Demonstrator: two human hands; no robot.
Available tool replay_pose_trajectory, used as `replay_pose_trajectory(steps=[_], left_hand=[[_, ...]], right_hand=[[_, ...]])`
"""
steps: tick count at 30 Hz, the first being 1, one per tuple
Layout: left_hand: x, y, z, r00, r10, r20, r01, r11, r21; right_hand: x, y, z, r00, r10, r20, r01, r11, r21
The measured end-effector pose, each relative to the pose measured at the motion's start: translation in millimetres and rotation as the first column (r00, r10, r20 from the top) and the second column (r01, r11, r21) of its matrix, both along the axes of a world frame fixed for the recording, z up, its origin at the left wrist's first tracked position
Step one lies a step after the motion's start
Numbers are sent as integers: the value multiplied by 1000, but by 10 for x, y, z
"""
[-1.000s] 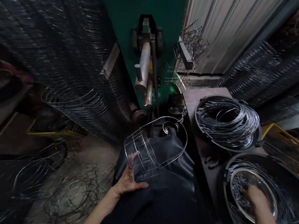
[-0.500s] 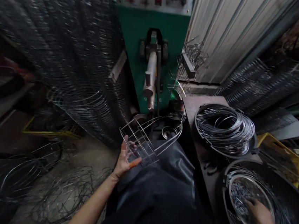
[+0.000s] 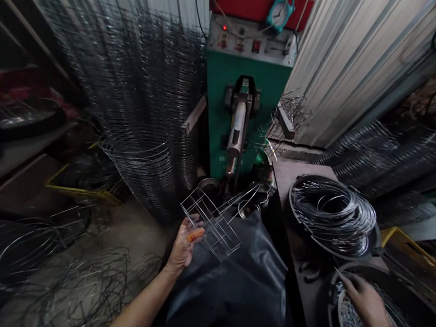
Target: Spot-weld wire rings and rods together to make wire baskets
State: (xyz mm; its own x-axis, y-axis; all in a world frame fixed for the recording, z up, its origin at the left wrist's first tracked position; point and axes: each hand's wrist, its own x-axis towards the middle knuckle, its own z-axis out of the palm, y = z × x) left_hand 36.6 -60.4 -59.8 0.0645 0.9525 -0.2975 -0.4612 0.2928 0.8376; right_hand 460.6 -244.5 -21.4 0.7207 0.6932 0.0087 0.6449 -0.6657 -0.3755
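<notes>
My left hand (image 3: 186,242), with orange coverings on its fingers, grips the near left edge of a wire basket frame (image 3: 215,225) above my dark apron (image 3: 229,283). A long wire handle slants up from the frame toward the machine. At the lower right my right hand (image 3: 364,301) is over a round bowl of small metal pieces (image 3: 352,325). Its fingertips are pinched together, and a short thin wire piece seems to stick out from them.
Ahead stands a green machine (image 3: 219,97) with a metal arm (image 3: 236,129). Stacked wire rings (image 3: 145,74) rise at left. On the right bench (image 3: 302,166) sits a tub of wire hoops (image 3: 330,215), near a yellow crate (image 3: 417,260). Loose wire (image 3: 98,291) covers the floor.
The view has tilted up. My right hand has risen from the bowl's contents toward its far rim. The wire frame has turned in my left hand, whose fingers have closed more around it.
</notes>
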Motion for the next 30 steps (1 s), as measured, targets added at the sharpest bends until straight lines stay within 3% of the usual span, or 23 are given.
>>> replay_pose_trajectory(steps=[1, 4, 7, 10, 16, 21, 25, 30], left_hand=[[15, -9, -6, 1000, -5, 3, 5, 1000, 1], [60, -54, -3, 1000, -9, 20, 9, 1000, 9], [64, -106, 14, 999, 12, 33, -12, 1000, 13], [20, -123, 23, 998, 42, 40, -43, 999, 16], [-81, -34, -12, 996, 70, 47, -70, 997, 9], [-86, 70, -41, 996, 59, 65, -58, 998, -13], [-58, 140, -16, 996, 56, 66, -53, 997, -50], [-25, 203, 1, 994, 81, 67, -76, 994, -75]], right_hand=[[-201, 240, 89, 982, 117, -148, -104, 990, 93], [-909, 1026, 242, 840, 375, -393, -232, 902, 364], [-1525, 1674, 218, 651, 516, -556, -257, 840, 478], [-1875, 2030, 118, 489, 599, -635, -268, 795, 544], [-2055, 2253, -27, 284, 668, -687, -208, 743, 636], [-2107, 2388, -95, 195, 641, -742, -80, 764, 640], [-2142, 2499, -94, 190, 624, -758, -41, 777, 629], [-2208, 2606, -95, 260, 613, -746, -13, 774, 633]])
